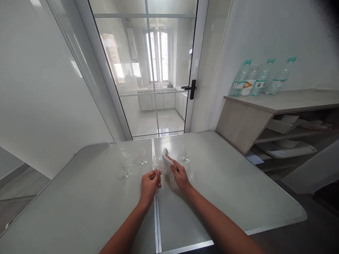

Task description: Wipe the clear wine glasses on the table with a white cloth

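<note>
My left hand point(150, 184) is closed around the stem of a clear wine glass point(157, 162), bowl upward, over the table's middle seam. In my right hand point(180, 175) is a white cloth point(166, 163), gripped between thumb and fingers right beside the glass bowl. Whether the cloth touches the glass, I cannot tell. To the left of my hands stand several more stemmed glasses, one point(143, 161) nearer the seam and others point(127, 173) close together. Another glass point(186, 155) stands upright on the right, beyond my right hand.
The grey-green table point(225, 183) has a metal edge. Past its far side is a glazed door with a black handle point(192, 89). At right, a wooden shelf unit point(246, 120) carries several plastic bottles point(261, 81) on top and trays point(293, 148) inside.
</note>
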Demonstrator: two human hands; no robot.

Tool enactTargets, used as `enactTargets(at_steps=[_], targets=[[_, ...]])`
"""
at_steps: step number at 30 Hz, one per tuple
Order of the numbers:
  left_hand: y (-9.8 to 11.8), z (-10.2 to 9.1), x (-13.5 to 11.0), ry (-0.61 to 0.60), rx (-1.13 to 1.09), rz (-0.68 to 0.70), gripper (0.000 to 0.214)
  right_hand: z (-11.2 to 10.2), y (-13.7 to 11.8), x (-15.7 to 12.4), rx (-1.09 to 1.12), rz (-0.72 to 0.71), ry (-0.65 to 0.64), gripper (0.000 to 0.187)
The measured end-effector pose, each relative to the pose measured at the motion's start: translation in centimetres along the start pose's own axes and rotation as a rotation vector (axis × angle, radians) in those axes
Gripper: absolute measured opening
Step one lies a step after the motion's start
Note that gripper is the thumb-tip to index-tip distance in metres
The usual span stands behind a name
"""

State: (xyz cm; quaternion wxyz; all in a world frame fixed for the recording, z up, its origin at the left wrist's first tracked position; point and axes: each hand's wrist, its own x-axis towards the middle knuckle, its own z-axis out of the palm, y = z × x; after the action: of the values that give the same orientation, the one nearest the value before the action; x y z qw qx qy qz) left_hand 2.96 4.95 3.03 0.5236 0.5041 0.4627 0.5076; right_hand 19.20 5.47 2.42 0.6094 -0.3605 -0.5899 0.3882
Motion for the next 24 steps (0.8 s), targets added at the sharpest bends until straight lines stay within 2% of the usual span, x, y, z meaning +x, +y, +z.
enactTargets(at_steps=[3,6,8,11,14,17,21,24], targets=[[-0.4,-0.1,-0.1,-0.001,0.03,0.003,0.038,0.0,-0.3,-0.1,-0.332,-0.32,-0.212,0.04],[-0.7,-0.4,-0.3,0.039,0.262,0.14,0.029,0.1,-1.2,0.0,-0.653,-0.545,-0.381,0.038],[-1.0,-0.6,-0.4,0.077,0.498,0.28,0.022,0.1,-1.9,0.0,-0.785,-0.617,-0.401,0.037],[-1.4,-0.7,-0.5,0.051,0.822,0.456,0.017,0.0,-2.3,0.1,-0.843,-0.644,-0.319,0.037],[-1.6,-0.6,-0.8,-0.03,1.027,0.545,0.02,-0.4,-1.9,0.2,-0.784,-0.592,-0.255,0.028],[-1.7,-0.5,-1.1,-0.111,1.118,0.599,0.016,-1.0,-1.3,0.4,-0.6,-0.426,-0.208,0.022],[-1.7,-0.7,-1.4,-0.156,1.067,0.592,0.014,-2.2,-1.1,0.7,-0.27,-0.098,-0.178,0.033],[-1.7,-0.7,-1.3,-0.137,0.887,0.53,0.01,-2.7,-1.1,1.1,0.018,0.133,-0.149,0.042]])
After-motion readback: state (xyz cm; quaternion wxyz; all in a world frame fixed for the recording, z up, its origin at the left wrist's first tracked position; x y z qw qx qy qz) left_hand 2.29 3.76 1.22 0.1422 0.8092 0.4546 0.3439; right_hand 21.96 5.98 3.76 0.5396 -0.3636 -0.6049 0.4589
